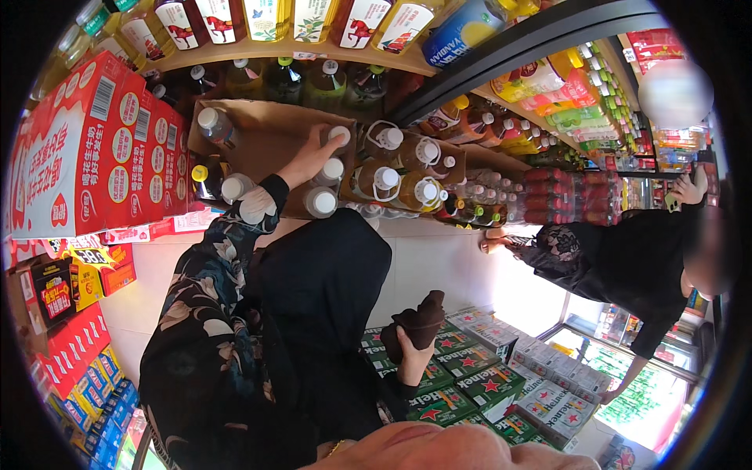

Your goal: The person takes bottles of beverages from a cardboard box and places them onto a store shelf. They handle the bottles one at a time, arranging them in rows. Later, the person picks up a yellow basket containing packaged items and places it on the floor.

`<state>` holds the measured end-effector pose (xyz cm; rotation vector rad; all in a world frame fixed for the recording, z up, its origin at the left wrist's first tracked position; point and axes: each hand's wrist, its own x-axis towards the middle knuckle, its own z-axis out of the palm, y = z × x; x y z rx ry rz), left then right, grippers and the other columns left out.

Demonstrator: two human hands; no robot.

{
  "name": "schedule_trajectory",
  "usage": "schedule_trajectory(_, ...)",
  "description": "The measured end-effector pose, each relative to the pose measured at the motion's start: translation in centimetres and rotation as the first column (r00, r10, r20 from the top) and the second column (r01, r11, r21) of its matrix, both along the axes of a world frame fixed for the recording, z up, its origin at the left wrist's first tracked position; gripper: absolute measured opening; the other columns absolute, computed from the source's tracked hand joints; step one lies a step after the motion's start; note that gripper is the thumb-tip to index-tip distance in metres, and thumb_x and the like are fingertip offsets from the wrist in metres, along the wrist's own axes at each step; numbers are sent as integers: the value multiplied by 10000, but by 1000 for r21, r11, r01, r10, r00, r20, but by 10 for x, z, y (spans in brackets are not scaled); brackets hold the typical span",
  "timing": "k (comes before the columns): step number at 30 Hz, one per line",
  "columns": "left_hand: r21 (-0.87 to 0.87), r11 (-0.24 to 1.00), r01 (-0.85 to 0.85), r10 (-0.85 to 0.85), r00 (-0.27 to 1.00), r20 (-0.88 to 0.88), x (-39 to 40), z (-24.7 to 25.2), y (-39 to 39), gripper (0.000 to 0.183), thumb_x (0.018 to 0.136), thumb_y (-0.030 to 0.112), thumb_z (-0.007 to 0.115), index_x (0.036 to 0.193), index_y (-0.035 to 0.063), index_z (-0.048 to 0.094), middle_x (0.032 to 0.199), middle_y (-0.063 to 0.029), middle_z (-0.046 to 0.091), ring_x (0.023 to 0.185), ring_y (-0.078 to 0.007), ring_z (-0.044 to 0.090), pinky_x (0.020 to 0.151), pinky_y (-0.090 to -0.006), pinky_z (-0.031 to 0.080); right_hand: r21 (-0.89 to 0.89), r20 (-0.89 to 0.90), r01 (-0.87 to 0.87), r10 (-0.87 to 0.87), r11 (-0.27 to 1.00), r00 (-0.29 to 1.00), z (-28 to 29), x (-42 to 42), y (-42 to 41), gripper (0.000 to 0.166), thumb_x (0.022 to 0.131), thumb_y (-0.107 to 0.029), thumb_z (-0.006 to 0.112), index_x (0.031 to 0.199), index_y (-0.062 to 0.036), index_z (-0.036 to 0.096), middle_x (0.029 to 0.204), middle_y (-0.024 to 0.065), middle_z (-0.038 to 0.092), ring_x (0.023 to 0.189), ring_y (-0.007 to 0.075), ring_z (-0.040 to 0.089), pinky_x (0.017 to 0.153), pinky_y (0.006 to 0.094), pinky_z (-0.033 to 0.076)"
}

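My left hand reaches into an open cardboard box, its thumb at the white cap of a bottle and its fingers at the bottle's side, partly hidden. More white-capped bottles stand along the box's right side. Another clear bottle is at its upper left, and a yellow-capped bottle at its lower left. My right hand is away from the box, closed around a bunched dark brown cloth.
Red cartons are stacked left of the box. Handled bottles in another box stand right of it, below shelves of drinks. Green beer cases lie at lower right. Another person in black stands at right.
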<state>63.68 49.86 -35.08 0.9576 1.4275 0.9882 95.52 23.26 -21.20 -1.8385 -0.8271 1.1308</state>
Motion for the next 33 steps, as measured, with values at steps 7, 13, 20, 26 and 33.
schedule_trajectory(7,157,976,-150,170,978,-122,-8,4,-47,792,946,520,451,1476,18,144,1509,-203,220,1399,-298,222,1125,-369,220,61,-203,-8,20,998,979,5,-9,3,487,796,-90,721,1227,2,515,1119,91,608,995,199,575,875,337,448)
schedule_trajectory(13,113,977,-183,177,982,67,-24,29,-194,373,907,158,622,1224,16,487,1125,-117,586,1028,-177,578,887,-304,474,100,-148,-247,259,964,954,7,-43,30,509,793,-77,716,1244,7,497,1112,88,613,991,187,571,888,317,431)
schedule_trajectory(20,336,898,-284,393,861,-323,-98,11,-243,477,841,88,667,1262,31,450,1157,-129,517,1059,-214,534,894,-320,462,170,-134,-265,289,949,948,12,-55,3,579,817,-102,708,1319,-22,431,1182,80,560,1059,188,535,923,328,413)
schedule_trajectory(26,444,896,-32,258,850,-460,-104,20,-193,693,789,68,685,1389,20,340,1315,-203,447,1175,-357,463,1018,-393,369,202,-156,-267,300,942,941,28,-72,-13,608,829,-114,709,1347,-22,405,1223,81,541,1112,175,507,953,321,404)
schedule_trajectory(33,402,915,22,150,908,-391,-100,-20,-171,677,684,-4,727,1281,41,411,1261,-147,465,1204,-297,451,1038,-365,342,214,-153,-278,313,936,937,37,-76,-25,668,804,-167,745,1350,-8,395,1250,100,536,1137,176,507,977,323,402)
